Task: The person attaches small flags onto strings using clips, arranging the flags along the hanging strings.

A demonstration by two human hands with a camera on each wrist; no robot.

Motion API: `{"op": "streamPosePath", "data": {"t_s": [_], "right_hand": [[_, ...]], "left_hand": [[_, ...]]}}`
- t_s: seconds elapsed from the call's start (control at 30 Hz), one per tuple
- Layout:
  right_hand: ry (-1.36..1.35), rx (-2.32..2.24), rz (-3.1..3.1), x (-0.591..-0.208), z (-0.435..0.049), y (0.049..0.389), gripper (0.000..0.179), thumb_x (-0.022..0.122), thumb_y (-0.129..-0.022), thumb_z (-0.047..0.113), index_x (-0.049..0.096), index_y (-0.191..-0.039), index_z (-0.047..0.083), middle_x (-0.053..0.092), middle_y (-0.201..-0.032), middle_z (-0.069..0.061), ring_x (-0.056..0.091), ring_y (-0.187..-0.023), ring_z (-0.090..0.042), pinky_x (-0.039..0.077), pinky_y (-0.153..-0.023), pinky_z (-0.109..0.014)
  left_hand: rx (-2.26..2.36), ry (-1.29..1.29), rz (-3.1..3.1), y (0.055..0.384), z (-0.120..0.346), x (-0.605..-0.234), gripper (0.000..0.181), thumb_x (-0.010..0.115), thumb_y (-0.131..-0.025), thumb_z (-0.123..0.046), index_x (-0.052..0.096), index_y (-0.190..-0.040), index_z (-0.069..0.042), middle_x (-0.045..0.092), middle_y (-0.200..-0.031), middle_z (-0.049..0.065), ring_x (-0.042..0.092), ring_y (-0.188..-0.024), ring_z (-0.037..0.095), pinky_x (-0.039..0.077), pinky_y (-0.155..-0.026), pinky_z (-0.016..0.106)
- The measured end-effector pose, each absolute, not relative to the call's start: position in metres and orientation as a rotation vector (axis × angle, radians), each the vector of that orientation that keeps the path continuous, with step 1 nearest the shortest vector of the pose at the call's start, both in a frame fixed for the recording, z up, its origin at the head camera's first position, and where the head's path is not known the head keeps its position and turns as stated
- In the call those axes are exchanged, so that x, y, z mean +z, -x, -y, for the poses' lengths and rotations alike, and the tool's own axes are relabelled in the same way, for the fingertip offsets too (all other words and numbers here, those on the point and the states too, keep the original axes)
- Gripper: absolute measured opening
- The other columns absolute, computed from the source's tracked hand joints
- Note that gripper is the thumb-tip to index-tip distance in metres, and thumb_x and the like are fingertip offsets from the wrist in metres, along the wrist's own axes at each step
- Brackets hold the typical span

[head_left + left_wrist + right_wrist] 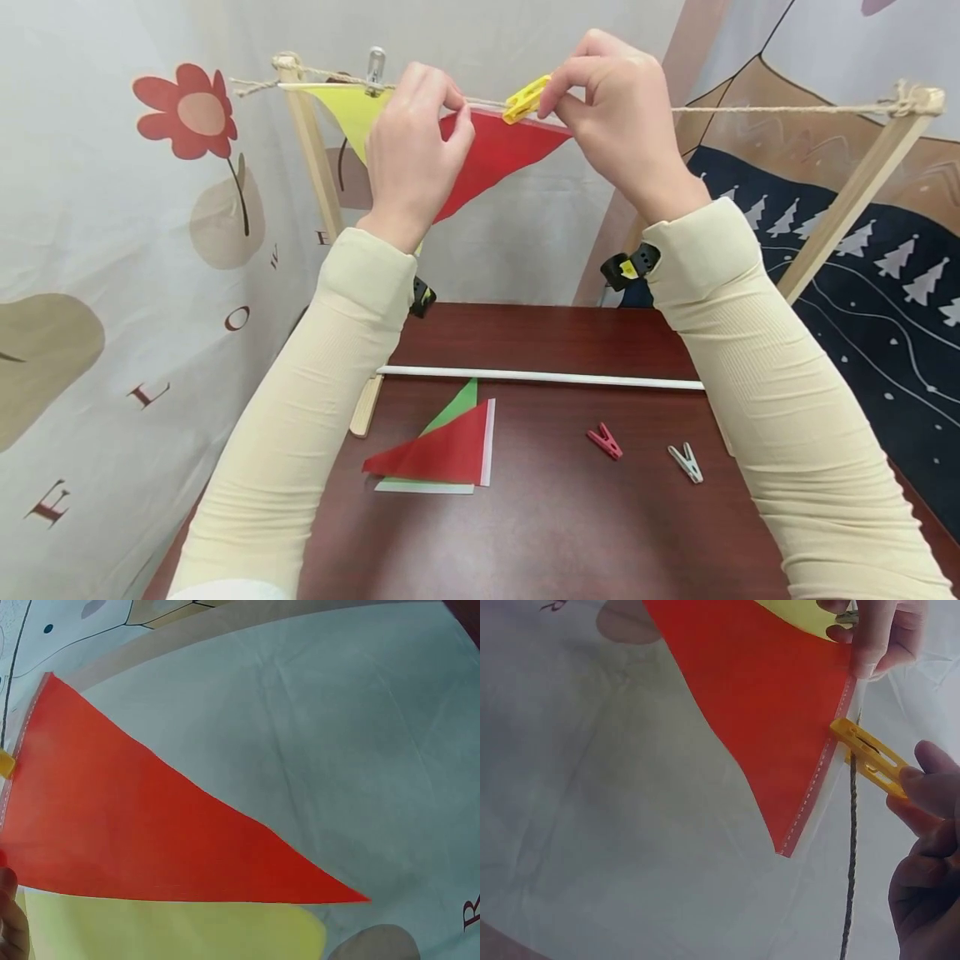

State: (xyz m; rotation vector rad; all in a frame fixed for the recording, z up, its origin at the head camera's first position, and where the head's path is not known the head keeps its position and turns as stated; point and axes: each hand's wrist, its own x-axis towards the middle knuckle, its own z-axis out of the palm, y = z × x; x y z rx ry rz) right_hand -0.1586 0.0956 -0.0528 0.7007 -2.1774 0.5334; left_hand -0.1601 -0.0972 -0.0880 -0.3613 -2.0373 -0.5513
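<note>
My left hand (416, 137) pinches the upper left corner of a red triangular pennant (498, 154) at the twine (750, 109). Between the thumb and fingers of my right hand (626, 117) is a yellow clothespin (527, 99). Its jaws straddle the pennant's pale top strip and the twine, as the right wrist view shows. The red pennant hangs point down, its tip visible in the left wrist view. Left of it a yellow pennant (352, 112) hangs from the twine under a clear clothespin (376, 71), partly hidden by my left hand.
Wooden posts (855, 196) hold the twine at both ends. On the brown table (562, 542) lie another red pennant (442, 446) over a green pennant (457, 406), a red clothespin (604, 441) and a white clothespin (686, 463). A white rod (540, 377) runs across behind them.
</note>
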Motion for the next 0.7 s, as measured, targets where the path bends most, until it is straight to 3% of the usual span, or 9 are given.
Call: {"op": "streamPosePath", "data": {"t_s": [0.13,0.37,0.57,0.7], "right_hand": [[-0.712,0.488,2.194,-0.0519,-0.0951,0.1559,0.028,0.054,-0.085,0.034,0.069,-0.101,0.015,0.056,-0.095,-0.001,0.044,-0.078,-0.011,0.04,-0.07,-0.019],[-0.749,0.435,2.218,-0.0517,-0.098,0.1524,0.032,0.054,-0.086,0.032,0.062,-0.114,0.019,0.056,-0.108,0.0,0.047,-0.088,-0.013,0.043,-0.081,-0.02],[-0.788,0.387,2.23,-0.0509,-0.0962,0.1527,0.034,0.055,-0.086,0.03,0.059,-0.118,0.019,0.055,-0.11,-0.002,0.05,-0.1,-0.013,0.041,-0.086,-0.021],[-0.78,0.392,2.206,-0.0517,-0.0981,0.1545,0.035,0.056,-0.085,0.033,0.059,-0.117,0.019,0.056,-0.11,-0.002,0.05,-0.097,-0.012,0.041,-0.084,-0.02]], "left_hand": [[-0.559,0.368,2.028,0.1606,0.0975,-0.0889,0.024,0.045,-0.089,-0.029,0.057,-0.09,-0.009,0.053,-0.099,0.001,0.051,-0.083,0.011,0.043,-0.069,0.024],[-0.567,0.386,2.036,0.1618,0.0956,-0.0906,0.023,0.044,-0.089,-0.028,0.056,-0.091,-0.009,0.053,-0.099,0.001,0.05,-0.087,0.011,0.043,-0.07,0.023],[-0.564,0.368,2.049,0.1609,0.0996,-0.0924,0.023,0.045,-0.089,-0.028,0.055,-0.091,-0.007,0.054,-0.101,0.001,0.05,-0.093,0.01,0.044,-0.076,0.021],[-0.571,0.373,2.042,0.1619,0.0987,-0.0928,0.025,0.045,-0.088,-0.029,0.056,-0.091,-0.007,0.054,-0.103,0.0,0.05,-0.094,0.009,0.043,-0.076,0.021]]}}
